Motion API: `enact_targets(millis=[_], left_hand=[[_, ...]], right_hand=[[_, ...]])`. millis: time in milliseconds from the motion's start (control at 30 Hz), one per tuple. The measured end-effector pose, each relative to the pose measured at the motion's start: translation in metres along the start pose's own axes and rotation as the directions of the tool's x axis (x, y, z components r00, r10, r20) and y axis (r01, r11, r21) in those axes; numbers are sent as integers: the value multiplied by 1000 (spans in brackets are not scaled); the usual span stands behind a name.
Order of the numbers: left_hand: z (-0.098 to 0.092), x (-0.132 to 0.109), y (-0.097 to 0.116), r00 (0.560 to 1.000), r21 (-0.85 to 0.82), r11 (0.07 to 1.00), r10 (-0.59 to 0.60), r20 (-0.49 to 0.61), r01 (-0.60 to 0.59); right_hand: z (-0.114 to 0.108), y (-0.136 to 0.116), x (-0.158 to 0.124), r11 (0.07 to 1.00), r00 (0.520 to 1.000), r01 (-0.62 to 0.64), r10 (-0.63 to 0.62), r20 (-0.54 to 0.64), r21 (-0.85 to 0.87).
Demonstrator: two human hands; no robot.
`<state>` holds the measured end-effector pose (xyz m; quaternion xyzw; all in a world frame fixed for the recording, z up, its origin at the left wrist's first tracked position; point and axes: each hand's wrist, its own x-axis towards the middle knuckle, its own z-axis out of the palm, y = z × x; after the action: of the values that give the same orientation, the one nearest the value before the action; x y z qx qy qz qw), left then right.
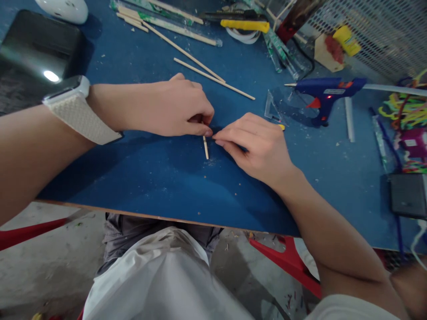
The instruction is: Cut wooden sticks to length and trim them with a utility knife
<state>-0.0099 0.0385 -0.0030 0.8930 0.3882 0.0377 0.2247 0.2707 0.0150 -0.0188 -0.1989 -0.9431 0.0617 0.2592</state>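
Over the blue tabletop, my left hand (187,109) is closed in a pinch on a short wooden stick (206,149). The stick's lower end sticks out toward the table's front edge, while its upper part is covered by my fingers. A darker band shows on it just below the fingertips. Close beside it, my right hand (258,144) has thumb and forefinger drawn together, their tips almost touching my left fingertips. Whatever those right fingers hold, if anything, is too small to make out.
Beyond my hands lie longer wooden sticks (213,79) and a yellow cutter knife (245,25). A blue glue gun (328,91) rests at the right, near a clear set square (272,106). A black box (43,44) stands at the left, and a dark adapter (408,194) lies far right.
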Motion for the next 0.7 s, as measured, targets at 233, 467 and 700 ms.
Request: enact_targets(millis=[233,467,700], left_hand=[[0,1,0,1000,80,997,19,-5,-18],[1,3,1,1000,61,998,15,-23,-13],[-5,-2,-2,999,-12,999,44,32,-44]], right_hand=[[-9,4,1,999,995,-37,38,90,-9],[-8,5,2,999,993,-35,35,113,3],[-9,12,0,997,996,-34,29,80,72]])
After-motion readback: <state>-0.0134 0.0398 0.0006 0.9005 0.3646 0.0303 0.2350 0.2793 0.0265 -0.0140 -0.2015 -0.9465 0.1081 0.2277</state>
